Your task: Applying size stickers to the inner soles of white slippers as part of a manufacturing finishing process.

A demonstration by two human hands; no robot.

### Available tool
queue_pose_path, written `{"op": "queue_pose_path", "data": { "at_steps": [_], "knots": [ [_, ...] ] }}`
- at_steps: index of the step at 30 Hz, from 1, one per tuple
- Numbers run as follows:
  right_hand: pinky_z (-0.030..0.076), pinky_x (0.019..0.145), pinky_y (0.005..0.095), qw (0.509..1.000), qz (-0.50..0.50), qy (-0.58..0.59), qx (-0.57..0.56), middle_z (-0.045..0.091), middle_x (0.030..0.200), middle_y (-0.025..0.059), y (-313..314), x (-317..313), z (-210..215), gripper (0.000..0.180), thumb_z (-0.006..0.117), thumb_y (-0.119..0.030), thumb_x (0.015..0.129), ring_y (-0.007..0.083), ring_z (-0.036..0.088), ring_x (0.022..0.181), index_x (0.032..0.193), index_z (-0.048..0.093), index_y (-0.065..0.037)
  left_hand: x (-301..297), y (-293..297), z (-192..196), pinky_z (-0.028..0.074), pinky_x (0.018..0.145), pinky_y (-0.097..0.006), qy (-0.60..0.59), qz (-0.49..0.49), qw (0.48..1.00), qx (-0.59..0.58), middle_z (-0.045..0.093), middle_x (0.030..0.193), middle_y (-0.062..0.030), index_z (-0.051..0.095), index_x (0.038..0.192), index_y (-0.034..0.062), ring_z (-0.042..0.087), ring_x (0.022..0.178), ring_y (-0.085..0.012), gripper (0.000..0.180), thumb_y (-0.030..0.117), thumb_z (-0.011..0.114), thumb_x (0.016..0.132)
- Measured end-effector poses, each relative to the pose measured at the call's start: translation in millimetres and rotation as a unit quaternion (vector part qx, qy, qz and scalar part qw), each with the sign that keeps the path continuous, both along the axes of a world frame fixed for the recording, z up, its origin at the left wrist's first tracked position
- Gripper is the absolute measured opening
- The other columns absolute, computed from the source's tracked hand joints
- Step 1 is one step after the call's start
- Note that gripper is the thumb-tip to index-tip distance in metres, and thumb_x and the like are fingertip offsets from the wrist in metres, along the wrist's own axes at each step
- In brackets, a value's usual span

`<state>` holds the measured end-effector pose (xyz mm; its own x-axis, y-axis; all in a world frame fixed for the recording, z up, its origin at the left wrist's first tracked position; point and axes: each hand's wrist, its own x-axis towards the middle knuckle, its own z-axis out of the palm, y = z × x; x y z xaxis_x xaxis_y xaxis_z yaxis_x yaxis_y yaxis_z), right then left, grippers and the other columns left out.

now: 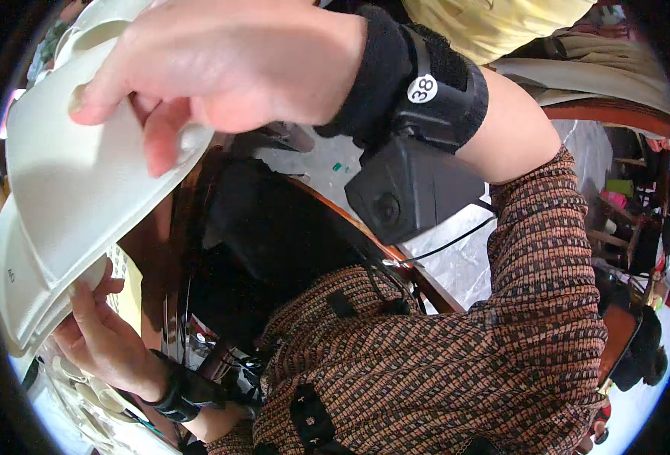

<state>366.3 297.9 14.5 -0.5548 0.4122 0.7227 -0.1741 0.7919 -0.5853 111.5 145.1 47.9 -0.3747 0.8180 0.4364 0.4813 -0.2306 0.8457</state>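
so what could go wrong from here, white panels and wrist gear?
Slippage: the layered white panels have offset edges near the left hand, so they might slide against each other.
Marking: the right hand has fingers against the upper panel; pressing hard could dent it, if it's soft.
Snagging: a black cable runs close to the boxy black wrist camera, so it might catch.
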Motion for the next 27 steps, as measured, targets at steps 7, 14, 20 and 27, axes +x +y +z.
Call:
{"op": "queue_pose_path", "data": {
  "at_steps": [7, 14, 20, 27],
  "knots": [
    [0.055, 0.068, 0.0413, 0.955, -0.175, 0.036, 0.239, 0.072, 0.089, 0.0116, -3, -19, 15, 0.025, 0.072, -0.014, 0.069, 0.0308, 0.07, 0.077, 0.093, 0.075, -0.009, 38, 10, -7, 0.054, 0.059, -0.029, 0.031, 0.022, 0.998, -0.051, 0.068, 0.103, -0.0245, 0.049, 0.129, -0.0118, 0.068, 0.069, -0.0254, 0.049, 0.016, 0.065, 0.093],
    [0.055, 0.065, 0.0403, 0.978, -0.115, 0.039, 0.17, 0.071, 0.08, 0.0128, 11, -19, 22, 0.017, 0.072, -0.017, 0.069, 0.0299, 0.07, 0.074, 0.083, 0.075, -0.009, 50, 21, 0, 0.051, 0.055, -0.027, -0.035, -0.01, 0.999, -0.016, 0.066, 0.108, -0.0222, 0.052, 0.13, -0.0077, 0.067, 0.074, -0.0244, 0.043, 0.015, 0.061, 0.094],
    [0.055, 0.065, 0.0404, 0.984, -0.116, 0.034, 0.133, 0.071, 0.08, 0.0138, 56, -51, -3, 0.017, 0.071, -0.017, 0.07, 0.0302, 0.069, 0.073, 0.083, 0.074, -0.008, -16, 21, 11, 0.048, 0.079, -0.035, -0.206, -0.101, 0.968, -0.102, 0.061, 0.114, -0.0129, 0.051, 0.131, -0.0017, 0.059, 0.093, -0.0226, 0.037, 0.018, 0.054, 0.099],
    [0.055, 0.065, 0.0406, 0.984, -0.142, 0.023, 0.106, 0.07, 0.079, 0.015, 5, 8, 19, 0.017, 0.069, -0.017, 0.071, 0.0307, 0.069, 0.073, 0.083, 0.074, -0.007, -41, 3, 28, 0.046, 0.07, -0.028, -0.271, -0.203, 0.935, -0.107, 0.059, 0.099, -0.0126, 0.052, 0.119, -0.004, 0.056, 0.087, -0.0189, 0.027, 0.018, 0.044, 0.106]
  ]
}}
